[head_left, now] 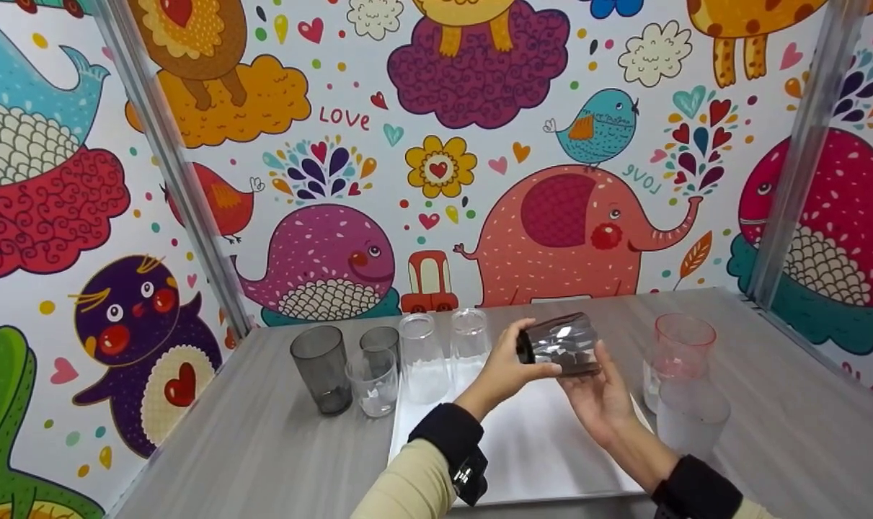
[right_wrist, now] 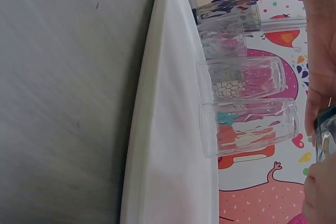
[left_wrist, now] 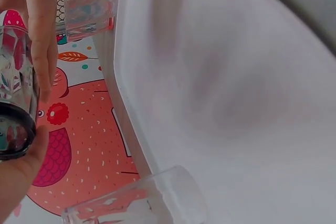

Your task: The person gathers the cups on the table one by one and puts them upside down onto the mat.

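A person's two bare hands hold a smoky glass (head_left: pixel 567 344) tipped on its side in the air, above the back half of a white tray (head_left: pixel 537 458) on a grey wood-grain tabletop (head_left: pixel 285 468). The left hand (head_left: pixel 507 369) has its fingers and thumb clamped around the glass's darker left end. The right hand (head_left: pixel 602 400) cradles the other end: its fingers are on the glass, fairly straight in the left wrist view, and one digit stands up against the right end.

At the tray's back left corner, two tall clear glasses stand side by side: a left tall glass (head_left: pixel 424 367) and a right tall glass (head_left: pixel 471 340), both narrower at the top.

On the tabletop, just beyond the tray's left edge, is a group of three: a tall grey glass (head_left: pixel 321 371) farthest left, a short clear glass (head_left: pixel 375 386) nearest the tray, and a second grey glass (head_left: pixel 380 336) partly hidden behind it.

Beyond the tray's right edge, a pink-rimmed glass (head_left: pixel 685 353) is partly overlapped by a clear tumbler (head_left: pixel 692 418) nearer the front; whether they touch cannot be told.

Beige sleeves (head_left: pixel 407 479) and black wristbands (head_left: pixel 447 436) cover the forearms. A printed wall (head_left: pixel 559 245) of cartoon animals, including a coral elephant, rises behind the tabletop's back edge.
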`<state>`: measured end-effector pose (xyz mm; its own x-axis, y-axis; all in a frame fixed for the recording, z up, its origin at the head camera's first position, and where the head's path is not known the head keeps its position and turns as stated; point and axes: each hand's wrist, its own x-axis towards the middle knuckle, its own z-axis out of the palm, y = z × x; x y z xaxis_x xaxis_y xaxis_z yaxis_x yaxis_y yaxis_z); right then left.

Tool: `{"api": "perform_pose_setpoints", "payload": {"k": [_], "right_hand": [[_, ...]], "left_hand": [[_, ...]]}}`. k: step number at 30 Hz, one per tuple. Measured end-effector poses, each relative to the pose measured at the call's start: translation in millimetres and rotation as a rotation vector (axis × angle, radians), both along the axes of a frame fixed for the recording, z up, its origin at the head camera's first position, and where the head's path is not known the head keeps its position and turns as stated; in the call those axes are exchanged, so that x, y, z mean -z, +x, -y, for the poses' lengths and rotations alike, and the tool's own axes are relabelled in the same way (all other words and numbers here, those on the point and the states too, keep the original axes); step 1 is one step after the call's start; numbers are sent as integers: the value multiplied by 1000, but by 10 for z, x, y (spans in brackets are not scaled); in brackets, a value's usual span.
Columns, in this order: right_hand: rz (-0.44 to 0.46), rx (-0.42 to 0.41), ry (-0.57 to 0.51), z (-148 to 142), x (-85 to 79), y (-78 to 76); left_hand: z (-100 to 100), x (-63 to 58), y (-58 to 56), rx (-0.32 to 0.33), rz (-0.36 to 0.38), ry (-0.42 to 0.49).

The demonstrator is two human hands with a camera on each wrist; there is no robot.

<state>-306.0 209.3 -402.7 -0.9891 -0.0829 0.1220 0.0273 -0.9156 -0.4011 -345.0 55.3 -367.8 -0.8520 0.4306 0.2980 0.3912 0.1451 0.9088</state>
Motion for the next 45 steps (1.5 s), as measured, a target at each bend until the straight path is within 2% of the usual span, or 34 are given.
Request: {"api": "perform_pose_setpoints", "payload": {"k": [7,11,15,18,25,33,38,45], "right_hand": [[-12,49,296,6,-16,8],[-11,81,503,-56,9,3],[49,114,785,-156,60,10],[84,101,901,-220,97,21],[114,88,982,-310,137,49],[163,98,1112,-383,200,68],[200,70,1203,-402,238,82],[183,65,1228,-384,275,89]], "left_hand": [[109,-80,-16,-21,14,34],[263,-159,-65,-91,29,57],[493,-238,-106,-193,53,-18],[672,-273,-121,-249,64,-93],[982,-257,-128,-358,12,-326],[1141,-126,-81,-392,13,-557],[1184,-19,-66,-420,-4,-645],[1238,142,-56,-450,-66,-755]]}}
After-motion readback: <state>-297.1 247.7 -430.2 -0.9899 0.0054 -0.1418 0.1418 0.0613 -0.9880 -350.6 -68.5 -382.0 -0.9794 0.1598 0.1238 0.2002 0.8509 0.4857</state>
